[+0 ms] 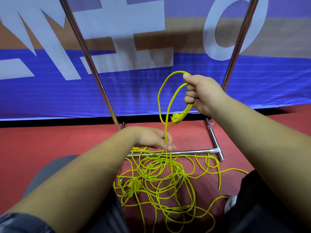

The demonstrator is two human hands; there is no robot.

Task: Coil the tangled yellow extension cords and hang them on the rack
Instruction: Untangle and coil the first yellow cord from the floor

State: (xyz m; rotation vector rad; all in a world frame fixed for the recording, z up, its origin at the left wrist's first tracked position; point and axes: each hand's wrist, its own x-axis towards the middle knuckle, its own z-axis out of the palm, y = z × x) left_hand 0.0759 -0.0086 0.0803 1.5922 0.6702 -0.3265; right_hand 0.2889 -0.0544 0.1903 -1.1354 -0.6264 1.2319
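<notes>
Right hand (201, 95) fisted on yellow cord (164, 98) loop, plug (176, 117) hanging just below fist. Left hand (155, 138) pinches strand above the tangle (161, 179).

A red floor (50, 140) fills the lower half of the view. Behind it stands a large blue banner (50, 98) with big white lettering (55, 47) and a tan band across its upper part. A black strip runs along the banner's bottom edge.

One head-worn wide-angle view looks forward and down, close over the red floor (50, 140).
</notes>
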